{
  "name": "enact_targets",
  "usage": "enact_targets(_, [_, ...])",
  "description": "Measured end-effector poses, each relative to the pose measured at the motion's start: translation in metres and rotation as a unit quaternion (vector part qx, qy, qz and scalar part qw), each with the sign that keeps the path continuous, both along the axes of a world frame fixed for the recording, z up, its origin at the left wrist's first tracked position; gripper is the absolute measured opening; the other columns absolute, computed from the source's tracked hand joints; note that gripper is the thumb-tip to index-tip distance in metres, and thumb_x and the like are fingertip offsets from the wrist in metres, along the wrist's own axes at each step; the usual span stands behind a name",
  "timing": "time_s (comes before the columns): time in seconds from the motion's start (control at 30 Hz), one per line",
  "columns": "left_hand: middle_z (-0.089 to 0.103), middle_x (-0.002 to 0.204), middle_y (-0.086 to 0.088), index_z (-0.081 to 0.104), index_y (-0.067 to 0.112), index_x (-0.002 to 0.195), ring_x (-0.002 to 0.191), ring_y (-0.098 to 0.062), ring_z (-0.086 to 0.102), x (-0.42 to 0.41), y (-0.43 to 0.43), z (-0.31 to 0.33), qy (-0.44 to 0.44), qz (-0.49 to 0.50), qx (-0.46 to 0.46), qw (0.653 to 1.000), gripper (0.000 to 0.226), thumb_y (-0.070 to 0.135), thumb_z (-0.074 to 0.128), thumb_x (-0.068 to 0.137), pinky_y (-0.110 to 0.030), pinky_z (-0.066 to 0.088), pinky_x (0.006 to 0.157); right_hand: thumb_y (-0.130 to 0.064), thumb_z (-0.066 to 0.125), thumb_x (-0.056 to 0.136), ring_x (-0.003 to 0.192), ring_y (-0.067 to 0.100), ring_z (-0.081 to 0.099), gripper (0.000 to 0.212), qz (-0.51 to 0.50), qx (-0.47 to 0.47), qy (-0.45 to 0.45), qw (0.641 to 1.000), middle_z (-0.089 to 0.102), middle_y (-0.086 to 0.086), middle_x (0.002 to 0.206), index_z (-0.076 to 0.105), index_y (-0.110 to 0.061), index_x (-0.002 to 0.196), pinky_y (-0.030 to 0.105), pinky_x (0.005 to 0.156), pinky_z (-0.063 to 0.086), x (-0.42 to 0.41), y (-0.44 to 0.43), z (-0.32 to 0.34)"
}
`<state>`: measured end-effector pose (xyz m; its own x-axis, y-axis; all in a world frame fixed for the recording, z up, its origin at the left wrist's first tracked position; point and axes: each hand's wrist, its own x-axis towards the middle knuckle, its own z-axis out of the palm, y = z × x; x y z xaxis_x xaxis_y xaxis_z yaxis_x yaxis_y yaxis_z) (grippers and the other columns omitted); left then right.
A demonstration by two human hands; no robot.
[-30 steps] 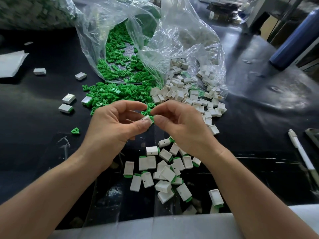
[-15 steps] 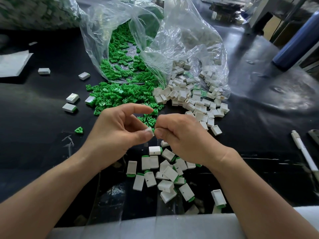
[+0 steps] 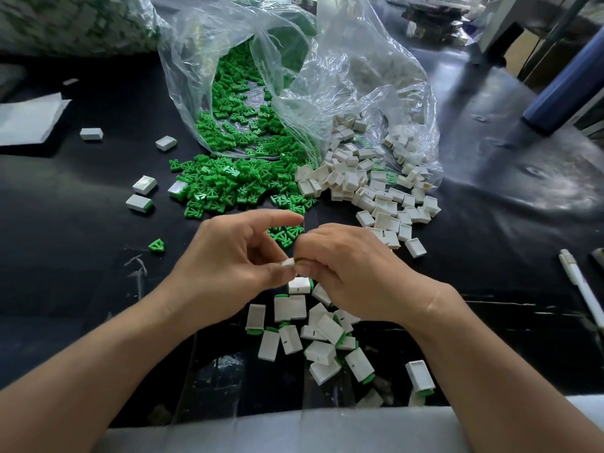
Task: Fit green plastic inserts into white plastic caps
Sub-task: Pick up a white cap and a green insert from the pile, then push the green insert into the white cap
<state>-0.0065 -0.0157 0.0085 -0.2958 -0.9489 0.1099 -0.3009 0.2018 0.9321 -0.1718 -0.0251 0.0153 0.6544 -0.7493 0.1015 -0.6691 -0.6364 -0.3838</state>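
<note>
Left hand (image 3: 235, 273): my thumb and finger pinch the white cap (image 3: 288, 262), steadying it for the push.
Right hand (image 3: 343, 273): fingertips closed at the cap's mouth; a sliver of green shows there, probably the insert going in.
Finished caps (image 3: 313, 335): heaped by the worktop's near edge, under my hands.
Green inserts (image 3: 228, 184): spilled mid-worktop, within reach.
Empty caps (image 3: 376, 191): beside them.

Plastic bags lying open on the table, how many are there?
2. One bag spills green inserts at centre left; the other bag, right beside it, spills white caps. A blurred bundle at far left may be another.
</note>
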Motion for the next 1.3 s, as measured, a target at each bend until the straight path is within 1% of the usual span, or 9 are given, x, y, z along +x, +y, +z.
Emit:
enact_targets(0.1, [0.071, 0.068, 0.001, 0.061, 0.032, 0.101, 0.056, -0.007, 0.065, 0.0, -0.003, 0.004, 0.096, 0.018, 0.029, 0.995, 0.048, 0.017, 0.074, 0.057, -0.015, 0.051, 0.055, -0.019, 0.046, 0.087, 0.06, 0.014, 0.04, 0.016, -0.044, 0.006, -0.103, 0.994, 0.039, -0.01, 0.062, 0.048, -0.016, 0.071, 0.033, 0.056, 0.035, 0.0, -0.001, 0.001])
enact_targets(0.17, [0.071, 0.067, -0.001, 0.063, 0.027, 0.099, 0.055, -0.008, 0.064, -0.003, -0.007, 0.005, 0.155, 0.032, 0.044, 0.986, 0.046, 0.018, 0.072, 0.055, -0.015, 0.05, 0.052, -0.021, 0.05, 0.09, 0.055, 0.01, 0.041, 0.02, -0.088, 0.066, -0.204, 0.973, 0.043, -0.008, 0.058, 0.051, -0.016, 0.07, 0.028, 0.052, 0.035, -0.001, -0.002, 0.002])
enact_targets(0.23, [0.071, 0.067, -0.002, 0.063, 0.024, 0.097, 0.057, -0.009, 0.066, -0.005, -0.009, 0.004, 0.195, 0.041, 0.062, 0.978, 0.045, 0.02, 0.073, 0.053, -0.016, 0.05, 0.052, -0.033, 0.048, 0.092, 0.053, 0.007, 0.047, 0.032, -0.13, 0.159, -0.295, 0.933, 0.051, -0.008, 0.056, 0.056, -0.014, 0.067, 0.021, 0.05, 0.038, -0.002, -0.003, 0.004])
enact_targets(0.3, [0.072, 0.067, 0.0, 0.065, 0.024, 0.095, 0.061, -0.007, 0.067, -0.007, -0.009, 0.003, 0.212, 0.048, 0.069, 0.974, 0.047, 0.023, 0.073, 0.049, -0.015, 0.051, 0.056, -0.05, 0.037, 0.081, 0.053, 0.004, 0.052, 0.045, -0.171, 0.263, -0.355, 0.881, 0.058, -0.007, 0.056, 0.059, -0.013, 0.067, 0.015, 0.05, 0.04, -0.004, -0.004, 0.005])
enact_targets(0.47, [0.072, 0.072, 0.0, 0.066, 0.021, 0.097, 0.063, -0.01, 0.067, -0.007, -0.007, 0.002, 0.25, 0.023, 0.075, 0.965, 0.046, 0.02, 0.073, 0.052, -0.019, 0.053, 0.055, -0.062, 0.031, 0.072, 0.06, 0.012, 0.056, 0.061, -0.128, 0.489, -0.383, 0.773, 0.065, 0.004, 0.07, 0.061, -0.009, 0.077, 0.022, 0.054, 0.039, 0.004, -0.004, 0.004])
enact_targets(0.6, [0.072, 0.073, -0.003, 0.066, 0.019, 0.098, 0.061, -0.013, 0.067, -0.007, -0.006, 0.002, 0.259, 0.013, 0.079, 0.963, 0.044, 0.019, 0.072, 0.055, -0.022, 0.054, 0.054, -0.06, 0.032, 0.07, 0.052, 0.01, 0.052, 0.059, -0.103, 0.565, -0.404, 0.712, 0.06, 0.004, 0.062, 0.056, -0.007, 0.076, 0.017, 0.046, 0.04, 0.011, -0.001, 0.006])
enact_targets(0.73, [0.072, 0.07, -0.003, 0.064, 0.017, 0.101, 0.059, -0.013, 0.067, -0.008, -0.005, 0.002, 0.263, 0.016, 0.071, 0.962, 0.044, 0.015, 0.07, 0.057, -0.02, 0.053, 0.054, -0.059, 0.035, 0.07, 0.049, 0.01, 0.047, 0.055, -0.114, 0.535, -0.419, 0.725, 0.055, 0.004, 0.058, 0.054, -0.008, 0.072, 0.018, 0.045, 0.038, 0.012, 0.001, 0.005])
enact_targets(0.93, [0.07, 0.069, -0.003, 0.064, 0.022, 0.1, 0.059, -0.013, 0.065, -0.01, -0.004, 0.003, 0.224, 0.021, 0.051, 0.973, 0.045, 0.019, 0.07, 0.056, -0.02, 0.053, 0.056, -0.06, 0.028, 0.083, 0.048, 0.01, 0.044, 0.059, -0.159, 0.468, -0.379, 0.783, 0.052, 0.001, 0.055, 0.056, -0.012, 0.065, 0.018, 0.045, 0.035, 0.019, 0.004, -0.001])
enact_targets(1.3, [0.072, 0.07, -0.003, 0.063, 0.018, 0.101, 0.058, -0.013, 0.068, -0.011, -0.002, 0.003, 0.21, 0.023, 0.036, 0.977, 0.043, 0.01, 0.068, 0.059, -0.02, 0.053, 0.055, -0.052, 0.022, 0.094, 0.039, 0.003, 0.038, 0.059, -0.197, 0.443, -0.351, 0.801, 0.045, -0.01, 0.041, 0.053, -0.014, 0.06, 0.014, 0.042, 0.031, 0.02, 0.006, 0.0])
